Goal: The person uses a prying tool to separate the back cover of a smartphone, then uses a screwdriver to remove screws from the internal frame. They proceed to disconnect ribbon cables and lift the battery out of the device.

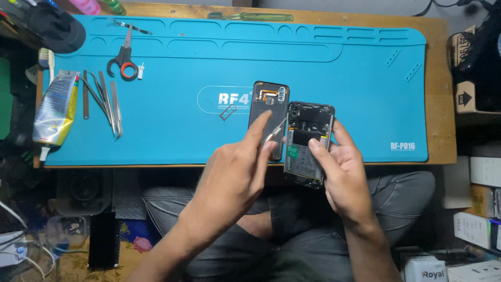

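My right hand (pixel 342 172) holds the opened phone (pixel 308 143) at the near edge of the mat (pixel 209 130), fingers wrapped round its right side and thumb pressed across the battery, so the phone tilts up off the mat with its lower end over the desk's (pixel 438 94) front edge. My left hand (pixel 237 172) pinches a thin metal tool (pixel 275 131), tweezers or a pick, I cannot tell which, between thumb and forefinger; its tip points up and to the right towards the phone's upper left part. Whether the tip touches the phone I cannot tell.

Just left of the phone, touching or nearly so, the back cover (pixel 267 107) lies inside-up on the mat, an orange flex showing near its top. A small SIM tray (pixel 228 112) lies beside it, to the left.

Near the mat's left edge lies a row of tweezers (pixel 107 102), and left of them a crumpled packet (pixel 55 107). Scissors (pixel 124 57) with black and red handles sit towards the far left corner. A green stick (pixel 250 16) lies on the desk's far edge beyond the mat.
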